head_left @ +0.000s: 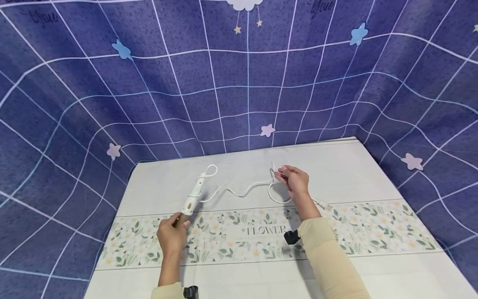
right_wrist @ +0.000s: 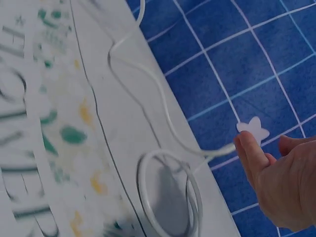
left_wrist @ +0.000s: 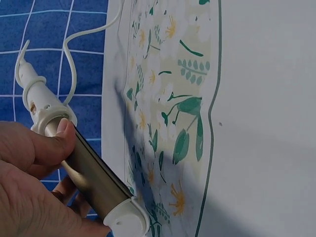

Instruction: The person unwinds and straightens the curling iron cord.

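My left hand (head_left: 171,236) grips the gold-brown barrel (left_wrist: 96,173) of a curling iron, thumb on top near the handle. Its white handle (head_left: 193,197) points away from me, tilted slightly right, with a turn of cord around it. From there the white cord (head_left: 239,195) runs in waves to the right. My right hand (head_left: 296,182) pinches the cord between its fingertips. A loop of cord (right_wrist: 143,182) hangs below the fingers in the right wrist view. To the right of that wrist is the white plug (head_left: 324,205), its prongs showing.
A white table cover (head_left: 149,178) with a floral band (head_left: 239,245) and the word FLOWER lies under both hands. Behind the table and at its sides hangs a blue grid-patterned curtain (head_left: 231,104) with stars. Dark wrist cameras (head_left: 292,237) sit at both cuffs.
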Demonstrator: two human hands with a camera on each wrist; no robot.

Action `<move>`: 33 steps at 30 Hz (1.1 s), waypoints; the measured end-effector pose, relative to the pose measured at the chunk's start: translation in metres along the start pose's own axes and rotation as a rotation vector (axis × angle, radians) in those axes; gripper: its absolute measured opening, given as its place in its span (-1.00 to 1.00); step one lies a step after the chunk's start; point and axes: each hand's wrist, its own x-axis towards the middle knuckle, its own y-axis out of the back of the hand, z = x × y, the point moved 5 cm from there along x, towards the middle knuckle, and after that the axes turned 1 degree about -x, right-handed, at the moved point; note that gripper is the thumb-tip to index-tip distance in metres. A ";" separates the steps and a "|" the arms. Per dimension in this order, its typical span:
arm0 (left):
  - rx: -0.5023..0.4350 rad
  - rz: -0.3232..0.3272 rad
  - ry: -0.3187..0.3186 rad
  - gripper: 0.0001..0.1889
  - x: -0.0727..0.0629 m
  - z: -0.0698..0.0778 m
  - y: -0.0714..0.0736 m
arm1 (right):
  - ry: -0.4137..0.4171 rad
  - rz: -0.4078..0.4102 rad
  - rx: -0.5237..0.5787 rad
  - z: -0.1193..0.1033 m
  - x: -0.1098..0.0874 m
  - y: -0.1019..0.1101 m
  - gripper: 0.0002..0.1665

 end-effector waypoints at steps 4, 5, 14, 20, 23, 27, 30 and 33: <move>-0.002 -0.007 0.000 -0.60 0.000 0.000 0.000 | -0.035 -0.076 0.029 0.010 -0.004 -0.014 -0.58; -0.003 -0.007 -0.003 -0.59 0.000 0.001 0.001 | -0.045 -0.090 0.029 0.013 -0.005 -0.017 -0.57; -0.013 -0.030 -0.012 -0.56 -0.002 0.008 -0.004 | -0.127 -0.177 -0.010 0.046 -0.009 -0.042 -0.63; -0.018 -0.054 -0.020 -0.58 -0.004 0.012 -0.009 | -0.197 -0.218 -0.035 0.070 -0.012 -0.050 -0.58; -0.012 -0.062 -0.018 -0.58 -0.006 0.014 -0.011 | -0.213 -0.235 -0.033 0.079 -0.015 -0.053 -0.53; -0.006 -0.065 -0.012 -0.57 -0.008 0.016 -0.013 | -0.234 -0.284 -0.019 0.089 -0.019 -0.061 -0.49; -0.001 -0.060 -0.018 -0.57 -0.009 0.017 -0.014 | -0.263 -0.342 -0.006 0.096 -0.021 -0.068 -0.48; -0.003 -0.064 -0.026 -0.57 -0.010 0.018 -0.018 | -0.285 -0.407 -0.006 0.103 -0.024 -0.075 -0.49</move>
